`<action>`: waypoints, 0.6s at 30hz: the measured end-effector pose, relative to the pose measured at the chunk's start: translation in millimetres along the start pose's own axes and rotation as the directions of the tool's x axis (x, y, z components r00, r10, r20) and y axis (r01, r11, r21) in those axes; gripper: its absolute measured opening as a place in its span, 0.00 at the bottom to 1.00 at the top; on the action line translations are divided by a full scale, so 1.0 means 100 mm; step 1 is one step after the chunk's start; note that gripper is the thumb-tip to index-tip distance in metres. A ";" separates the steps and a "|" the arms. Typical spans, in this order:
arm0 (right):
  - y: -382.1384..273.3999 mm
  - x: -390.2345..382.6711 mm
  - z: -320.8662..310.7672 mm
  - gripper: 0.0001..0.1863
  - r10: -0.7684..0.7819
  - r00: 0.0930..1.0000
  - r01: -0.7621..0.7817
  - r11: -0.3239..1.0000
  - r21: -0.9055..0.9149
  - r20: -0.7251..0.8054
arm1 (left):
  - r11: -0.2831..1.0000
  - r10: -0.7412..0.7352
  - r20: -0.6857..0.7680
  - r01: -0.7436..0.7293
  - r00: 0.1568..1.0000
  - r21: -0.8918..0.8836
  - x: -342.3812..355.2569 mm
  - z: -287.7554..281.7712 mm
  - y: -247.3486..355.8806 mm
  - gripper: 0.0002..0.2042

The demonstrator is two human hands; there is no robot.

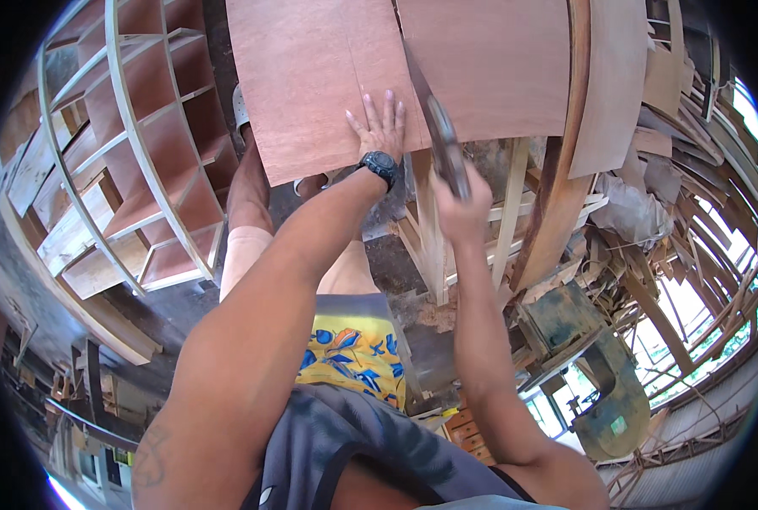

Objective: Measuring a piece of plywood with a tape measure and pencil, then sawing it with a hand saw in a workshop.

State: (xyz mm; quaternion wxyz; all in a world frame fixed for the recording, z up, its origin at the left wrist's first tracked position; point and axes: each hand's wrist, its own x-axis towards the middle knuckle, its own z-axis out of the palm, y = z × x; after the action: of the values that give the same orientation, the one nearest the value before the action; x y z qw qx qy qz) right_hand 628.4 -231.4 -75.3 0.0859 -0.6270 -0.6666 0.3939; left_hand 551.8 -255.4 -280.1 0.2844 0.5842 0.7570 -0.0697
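A hand saw (438,119) stands in a cut that runs away from me through a reddish plywood sheet (302,68). My right hand (464,202) is wrapped round the saw's handle, just off the near edge of the sheet; the fingers are partly smeared by motion. Left of the cut, my left hand (380,126) lies flat on the plywood with its fingers spread, a black watch on the wrist. To the right of the blade lies the other part of the plywood (489,68). A thin pencil-like line shows on the left part.
Pale wooden legs (428,238) support the sheet from below. A wooden shelf frame (141,144) stands at the left. Along the right are a long brown board (557,204), a band-saw-like machine (613,416) and piled wood scraps (702,204). Sawdust (437,313) lies on the floor.
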 end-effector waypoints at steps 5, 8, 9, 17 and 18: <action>-0.08 -0.39 -0.10 0.17 -0.041 0.999 0.041 0.998 0.045 0.007 | 0.998 -0.051 -0.007 0.051 0.999 0.044 0.00 0.06 -0.11 0.32; -0.29 -1.66 -0.89 0.23 0.097 0.992 -0.093 0.994 -0.051 0.078 | 0.995 -0.069 0.030 0.066 0.997 0.076 -0.03 0.03 -0.12 0.33; -0.45 -1.99 -1.15 0.25 0.197 0.976 -0.192 0.980 -0.058 0.097 | 0.996 -0.066 0.024 0.065 0.998 0.060 -0.03 0.03 -0.11 0.33; 0.08 -0.73 -0.42 0.14 -0.021 0.999 0.022 0.999 -0.035 0.034 | 0.996 -0.068 0.023 0.066 0.997 0.058 -0.03 0.01 -0.08 0.32; 0.10 -0.27 -0.20 0.13 -0.024 1.000 0.024 0.999 0.023 0.015 | 0.999 -0.040 -0.027 0.041 0.999 0.032 -0.01 -0.01 -0.02 0.32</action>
State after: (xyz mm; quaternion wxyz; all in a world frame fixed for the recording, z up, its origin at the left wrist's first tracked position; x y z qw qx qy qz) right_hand 654.3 -248.4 -57.7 0.0928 -0.6147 -0.6702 0.4055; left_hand 550.3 -256.7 -279.4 0.2633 0.5743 0.7710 -0.0802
